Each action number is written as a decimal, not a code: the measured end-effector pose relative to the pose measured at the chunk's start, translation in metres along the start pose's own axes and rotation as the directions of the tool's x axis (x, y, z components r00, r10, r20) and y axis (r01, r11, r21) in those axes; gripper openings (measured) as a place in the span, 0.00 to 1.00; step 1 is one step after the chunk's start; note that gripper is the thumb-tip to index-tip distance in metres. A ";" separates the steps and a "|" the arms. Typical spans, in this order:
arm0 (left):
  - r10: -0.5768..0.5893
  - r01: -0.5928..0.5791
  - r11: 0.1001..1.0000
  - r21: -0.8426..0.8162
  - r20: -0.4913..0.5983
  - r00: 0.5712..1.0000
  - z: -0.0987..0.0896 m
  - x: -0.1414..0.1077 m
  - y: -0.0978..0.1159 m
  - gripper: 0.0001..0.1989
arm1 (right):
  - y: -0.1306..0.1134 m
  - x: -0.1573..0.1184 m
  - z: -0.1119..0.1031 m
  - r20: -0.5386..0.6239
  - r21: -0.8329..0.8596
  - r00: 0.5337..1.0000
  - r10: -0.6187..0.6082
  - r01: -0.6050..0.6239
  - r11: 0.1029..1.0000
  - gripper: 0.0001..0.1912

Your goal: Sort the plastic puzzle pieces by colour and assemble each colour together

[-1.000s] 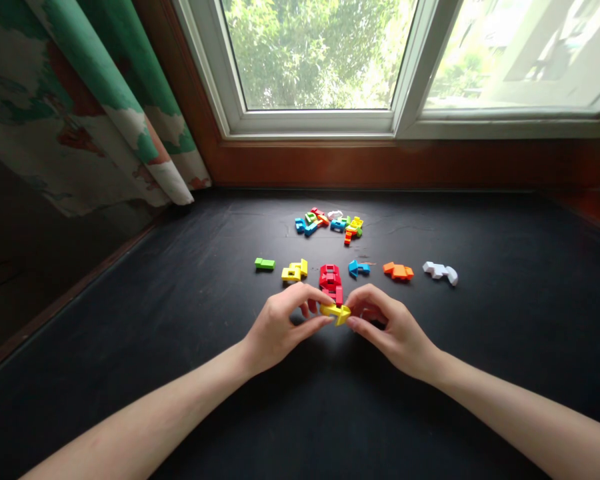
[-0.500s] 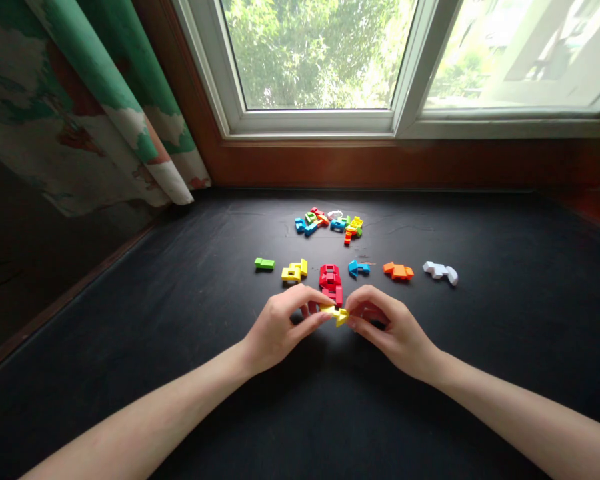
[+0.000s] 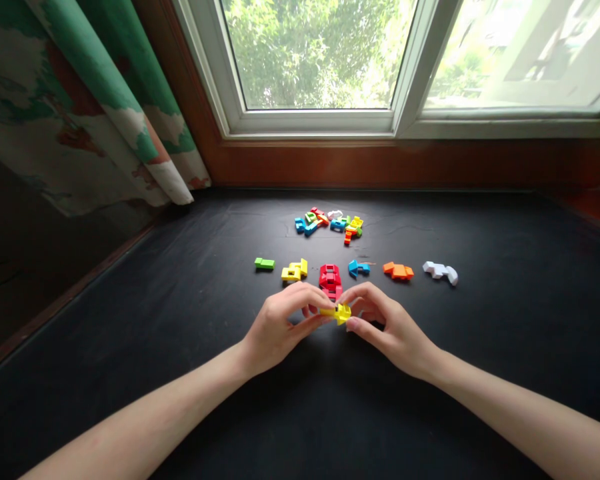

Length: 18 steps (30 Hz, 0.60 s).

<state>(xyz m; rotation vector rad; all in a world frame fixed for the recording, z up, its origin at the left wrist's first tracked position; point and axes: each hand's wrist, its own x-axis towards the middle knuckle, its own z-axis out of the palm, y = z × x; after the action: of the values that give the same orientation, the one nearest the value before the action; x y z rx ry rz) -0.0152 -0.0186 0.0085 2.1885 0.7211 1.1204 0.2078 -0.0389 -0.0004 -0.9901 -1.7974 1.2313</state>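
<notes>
A small yellow plastic puzzle piece (image 3: 343, 314) is held just above the black tabletop, in front of a red group of pieces (image 3: 330, 275). My left hand (image 3: 280, 323) pinches its left end between thumb and fingers. From the other side, my right hand (image 3: 393, 327) has its fingertips and thumb around the right end. Fingers hide part of the yellow piece and the near edge of the red group. To the left lie another yellow piece (image 3: 295, 271) and a green piece (image 3: 265, 264). On the right a blue piece (image 3: 359, 268) is closest.
Further right in the same row lie an orange piece (image 3: 399, 271) and a white piece (image 3: 441, 272). Behind the row is a loose pile of multicoloured pieces (image 3: 337, 225). A window (image 3: 310, 123) borders the black tabletop (image 3: 300, 413), with a curtain (image 3: 125, 113) at left.
The yellow piece has turned in my fingers and shows a different face. My right fingertips have shifted slightly left over it. The pieces on the table lie as before.
</notes>
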 end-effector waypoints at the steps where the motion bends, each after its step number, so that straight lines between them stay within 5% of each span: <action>1: 0.003 -0.003 1.000 0.000 0.003 1.000 0.000 0.000 0.000 0.05 | 0.000 0.000 0.000 0.005 0.012 1.000 -0.004 0.004 1.000 0.10; 18: -0.181 0.176 0.982 0.074 0.075 0.981 0.002 -0.001 0.001 0.09 | 0.000 -0.002 0.003 -0.065 0.027 0.995 -0.070 0.072 0.997 0.12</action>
<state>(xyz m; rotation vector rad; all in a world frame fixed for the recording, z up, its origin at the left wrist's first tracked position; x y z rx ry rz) -0.0140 -0.0205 0.0083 2.1614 0.9111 0.9239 0.2063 -0.0421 -0.0013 -0.9312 -1.7454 1.1657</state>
